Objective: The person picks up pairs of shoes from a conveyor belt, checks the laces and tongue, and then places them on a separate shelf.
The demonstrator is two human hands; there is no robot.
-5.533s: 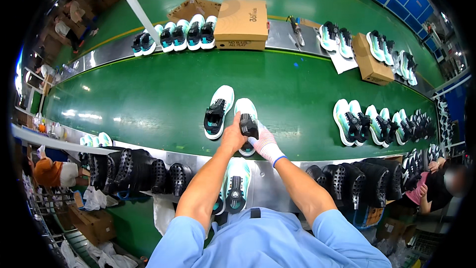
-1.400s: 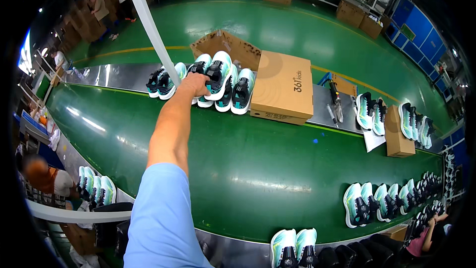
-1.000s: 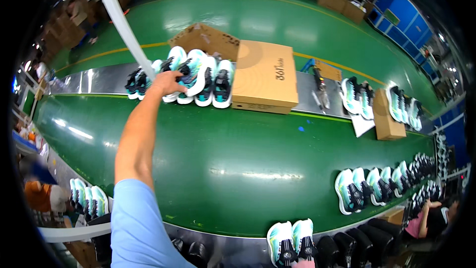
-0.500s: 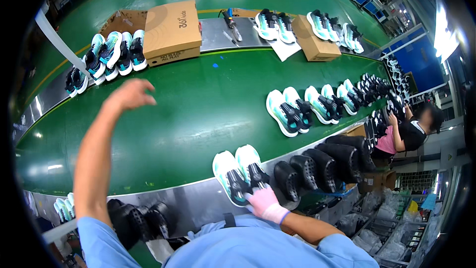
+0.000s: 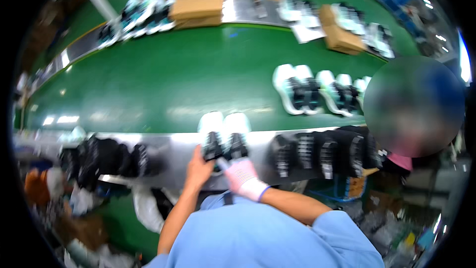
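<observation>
Both hands have come back to the near rail: my left hand [image 5: 198, 168], out over the belt [image 5: 148, 84] half a second ago, now cups the left shoe [image 5: 212, 136], and my gloved right hand [image 5: 241, 176] grips the right shoe [image 5: 237, 136]. I count two shoes here, soles up, side by side, half on the belt. Two boxes [image 5: 201, 1] sit across.

Both hands meet at a pair of white-soled shoes [image 5: 224, 136] standing side by side on the near metal edge of the green conveyor belt [image 5: 163, 84]. The bare left hand [image 5: 198, 168] grips the left shoe's heel; the gloved right hand [image 5: 241, 176] holds the right one. More shoe pairs [image 5: 317, 92] lie on the belt to the right, and cardboard boxes [image 5: 201, 0] sit on the far side.
</observation>
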